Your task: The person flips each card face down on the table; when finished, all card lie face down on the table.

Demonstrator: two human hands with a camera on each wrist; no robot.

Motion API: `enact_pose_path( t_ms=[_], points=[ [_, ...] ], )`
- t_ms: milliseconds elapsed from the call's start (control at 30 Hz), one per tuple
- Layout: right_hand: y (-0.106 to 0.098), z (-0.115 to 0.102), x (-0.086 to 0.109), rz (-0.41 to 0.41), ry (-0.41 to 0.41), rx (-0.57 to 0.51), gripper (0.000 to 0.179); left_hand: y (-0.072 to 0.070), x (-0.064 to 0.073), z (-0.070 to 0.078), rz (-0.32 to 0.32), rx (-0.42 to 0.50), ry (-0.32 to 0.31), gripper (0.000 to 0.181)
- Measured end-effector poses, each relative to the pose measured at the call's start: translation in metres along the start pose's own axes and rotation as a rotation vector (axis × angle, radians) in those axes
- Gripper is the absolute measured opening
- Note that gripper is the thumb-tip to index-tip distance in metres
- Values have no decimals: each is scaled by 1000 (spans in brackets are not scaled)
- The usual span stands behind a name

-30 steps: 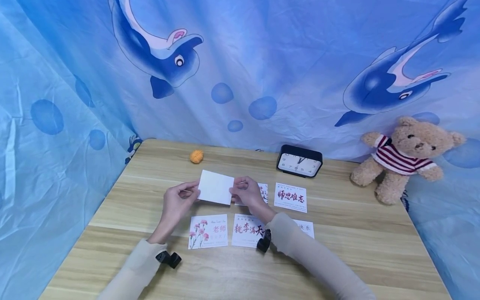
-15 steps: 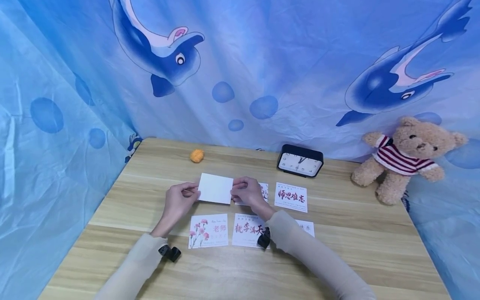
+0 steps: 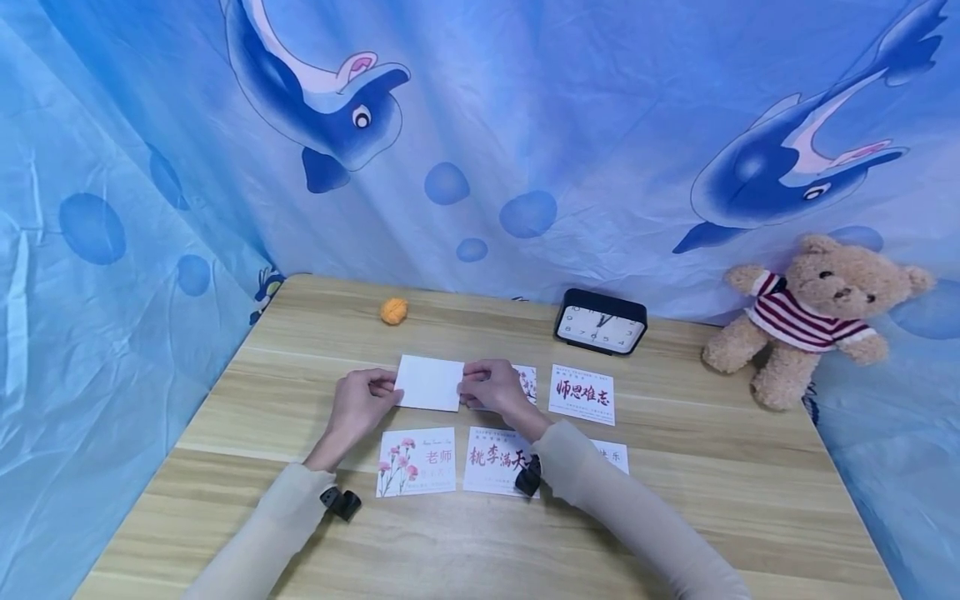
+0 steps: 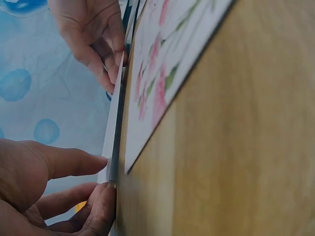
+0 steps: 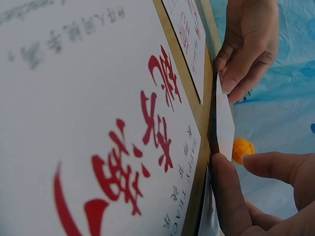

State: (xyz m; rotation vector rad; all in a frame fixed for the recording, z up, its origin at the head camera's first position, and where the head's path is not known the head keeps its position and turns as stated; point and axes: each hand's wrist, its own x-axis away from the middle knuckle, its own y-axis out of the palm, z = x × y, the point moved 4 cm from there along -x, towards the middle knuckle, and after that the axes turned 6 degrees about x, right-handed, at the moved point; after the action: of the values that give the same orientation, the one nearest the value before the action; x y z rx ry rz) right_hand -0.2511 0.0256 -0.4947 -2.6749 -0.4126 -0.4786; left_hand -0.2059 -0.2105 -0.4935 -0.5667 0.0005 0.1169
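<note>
A blank white card (image 3: 429, 383) is held close over the table at the left end of the back row, plain side up. My left hand (image 3: 363, 406) pinches its left edge, thumb above and fingers below, as the left wrist view shows. At the opposite edge my right hand (image 3: 495, 390) holds the card between thumb and fingers. Behind that hand lies a blossom-printed card (image 3: 527, 383), partly covered. A carnation card (image 3: 416, 463) and a card with red characters (image 3: 495, 461) lie in front of the hands.
Farther right lies another red-lettered card (image 3: 582, 394). My right sleeve covers part of a card (image 3: 613, 455) in the front row. An orange ball (image 3: 393, 312), a black clock (image 3: 600, 322) and a teddy bear (image 3: 817, 317) stand along the table's back.
Both hands have lowered the blank card toward the table and slightly toward me. It looks flatter now. The other cards have stayed in place.
</note>
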Motion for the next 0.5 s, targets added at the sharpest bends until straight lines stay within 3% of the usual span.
enact_pose_path(
  t_ms=[500],
  points=[
    [1,-1,-1,-24,18,60,39,4,-1,2,-31,-55,-34,37]
  ],
)
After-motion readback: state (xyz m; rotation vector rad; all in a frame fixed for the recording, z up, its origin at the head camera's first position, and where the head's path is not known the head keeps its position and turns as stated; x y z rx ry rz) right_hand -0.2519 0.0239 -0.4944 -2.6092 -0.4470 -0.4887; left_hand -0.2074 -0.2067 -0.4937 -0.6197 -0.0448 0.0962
